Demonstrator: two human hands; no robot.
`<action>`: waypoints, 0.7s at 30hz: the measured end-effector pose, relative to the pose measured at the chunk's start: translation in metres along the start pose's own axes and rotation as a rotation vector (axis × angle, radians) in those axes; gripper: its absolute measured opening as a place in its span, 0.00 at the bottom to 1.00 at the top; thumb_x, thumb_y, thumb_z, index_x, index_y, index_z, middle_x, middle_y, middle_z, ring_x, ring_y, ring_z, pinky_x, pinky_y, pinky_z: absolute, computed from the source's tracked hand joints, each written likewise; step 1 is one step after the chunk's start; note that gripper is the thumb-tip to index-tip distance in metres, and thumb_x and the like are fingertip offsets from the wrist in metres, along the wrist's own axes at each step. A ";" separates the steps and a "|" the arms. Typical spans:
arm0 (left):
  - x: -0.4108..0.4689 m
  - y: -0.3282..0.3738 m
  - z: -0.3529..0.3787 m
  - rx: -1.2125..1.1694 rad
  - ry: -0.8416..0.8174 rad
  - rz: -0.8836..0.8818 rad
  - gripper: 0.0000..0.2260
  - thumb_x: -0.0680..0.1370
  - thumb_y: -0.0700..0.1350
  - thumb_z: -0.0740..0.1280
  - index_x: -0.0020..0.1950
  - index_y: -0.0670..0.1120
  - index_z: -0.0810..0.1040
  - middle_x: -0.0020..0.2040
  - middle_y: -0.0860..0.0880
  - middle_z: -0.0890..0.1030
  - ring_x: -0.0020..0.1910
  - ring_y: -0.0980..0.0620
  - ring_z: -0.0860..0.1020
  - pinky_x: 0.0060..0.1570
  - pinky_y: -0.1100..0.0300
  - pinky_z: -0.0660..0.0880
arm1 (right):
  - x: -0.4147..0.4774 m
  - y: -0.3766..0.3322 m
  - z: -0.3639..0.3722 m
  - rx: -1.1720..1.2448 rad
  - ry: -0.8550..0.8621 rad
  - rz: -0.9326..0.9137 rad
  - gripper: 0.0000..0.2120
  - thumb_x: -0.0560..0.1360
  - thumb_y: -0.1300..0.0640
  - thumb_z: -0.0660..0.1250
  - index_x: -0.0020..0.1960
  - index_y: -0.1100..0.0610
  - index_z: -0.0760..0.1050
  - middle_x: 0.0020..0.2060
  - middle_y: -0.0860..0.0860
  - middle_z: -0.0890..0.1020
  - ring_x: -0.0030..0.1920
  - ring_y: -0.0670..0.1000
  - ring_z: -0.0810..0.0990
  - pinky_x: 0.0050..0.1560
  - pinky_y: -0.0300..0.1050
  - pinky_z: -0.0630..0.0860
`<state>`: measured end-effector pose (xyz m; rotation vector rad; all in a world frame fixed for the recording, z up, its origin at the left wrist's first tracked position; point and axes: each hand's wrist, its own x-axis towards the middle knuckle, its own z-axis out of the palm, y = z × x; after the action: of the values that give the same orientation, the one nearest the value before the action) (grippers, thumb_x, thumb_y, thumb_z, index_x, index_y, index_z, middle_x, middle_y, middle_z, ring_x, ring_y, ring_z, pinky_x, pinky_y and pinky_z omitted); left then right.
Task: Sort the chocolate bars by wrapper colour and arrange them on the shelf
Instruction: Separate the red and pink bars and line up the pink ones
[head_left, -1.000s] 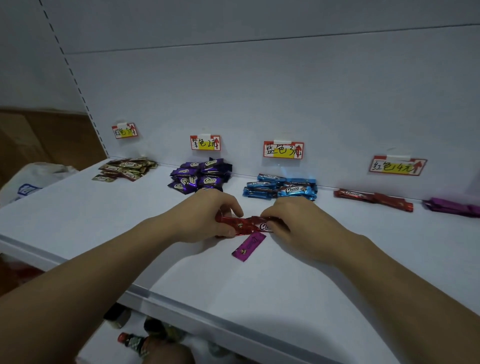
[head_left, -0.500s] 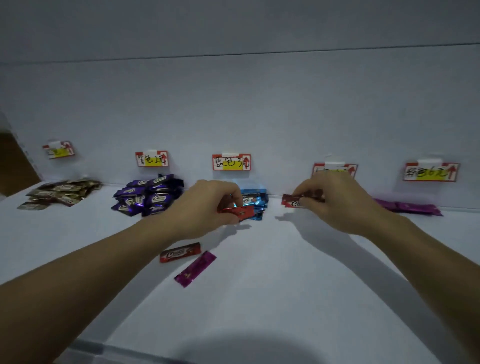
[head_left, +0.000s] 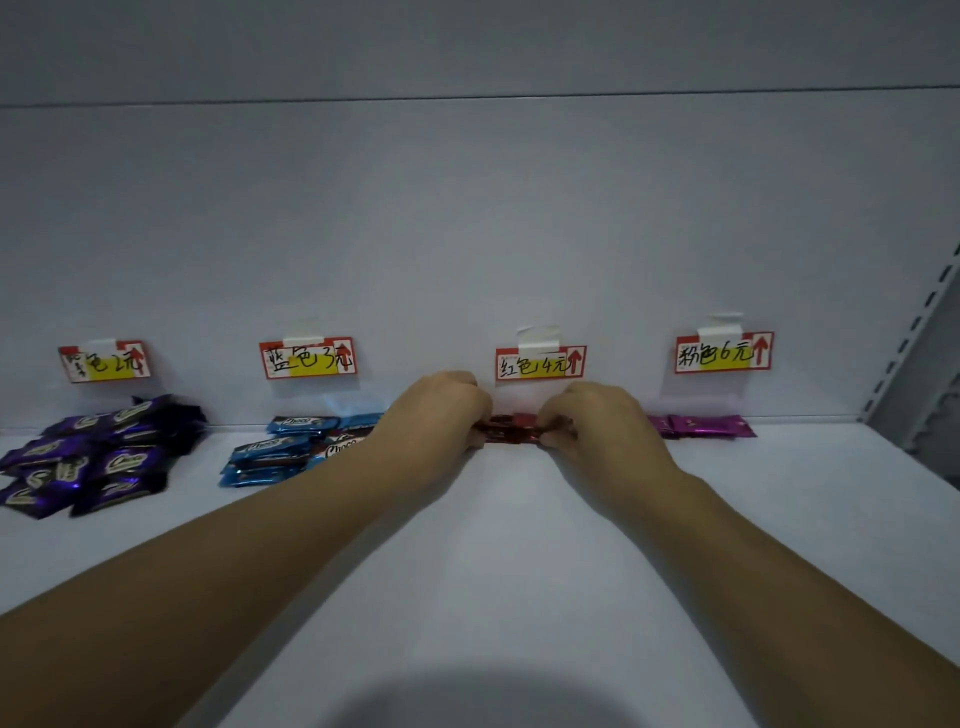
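Note:
Red chocolate bars (head_left: 511, 429) lie against the back wall of the white shelf (head_left: 519, 545), under the red price label (head_left: 540, 361). My left hand (head_left: 436, 415) grips their left end with curled fingers. My right hand (head_left: 597, 421) pinches their right end. Both hands hide most of the red bars. A blue pile (head_left: 291, 449) lies to the left under the blue label (head_left: 309, 358), a purple pile (head_left: 98, 457) further left, and pink bars (head_left: 698, 426) to the right.
A purple-pile label (head_left: 104, 361) and a pink label (head_left: 724, 353) are taped to the back wall. A perforated metal upright (head_left: 914, 343) stands at the shelf's right end. My own shadow falls on the shelf's front middle.
Both hands moved right and back to the spot under the red label, carrying red bars. The view swung right; the gold pile and the loose red and pink bars left the frame.

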<state>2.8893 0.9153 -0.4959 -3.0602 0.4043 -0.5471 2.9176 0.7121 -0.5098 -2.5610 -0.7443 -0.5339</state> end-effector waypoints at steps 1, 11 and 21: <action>0.000 -0.002 -0.003 -0.001 -0.046 0.006 0.07 0.76 0.47 0.72 0.53 0.48 0.84 0.51 0.50 0.79 0.51 0.47 0.78 0.50 0.51 0.76 | -0.001 0.000 0.000 0.010 -0.014 0.001 0.04 0.73 0.57 0.74 0.46 0.50 0.85 0.41 0.45 0.79 0.43 0.48 0.76 0.42 0.42 0.70; -0.061 -0.032 -0.052 0.112 -0.057 -0.064 0.11 0.80 0.49 0.67 0.61 0.51 0.80 0.58 0.53 0.78 0.56 0.49 0.78 0.45 0.53 0.76 | -0.012 -0.046 -0.010 0.002 -0.090 -0.174 0.08 0.76 0.49 0.71 0.53 0.49 0.82 0.44 0.44 0.79 0.48 0.49 0.77 0.46 0.48 0.75; -0.189 -0.095 -0.101 -0.008 -0.082 -0.236 0.10 0.81 0.53 0.65 0.61 0.54 0.78 0.53 0.56 0.80 0.49 0.55 0.76 0.50 0.52 0.77 | -0.010 -0.176 0.005 0.057 -0.326 -0.494 0.11 0.83 0.53 0.60 0.62 0.47 0.78 0.57 0.45 0.80 0.57 0.48 0.77 0.56 0.45 0.75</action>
<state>2.7074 1.0589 -0.4601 -3.1444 0.0432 -0.4219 2.8100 0.8461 -0.4693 -2.4322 -1.5024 -0.2285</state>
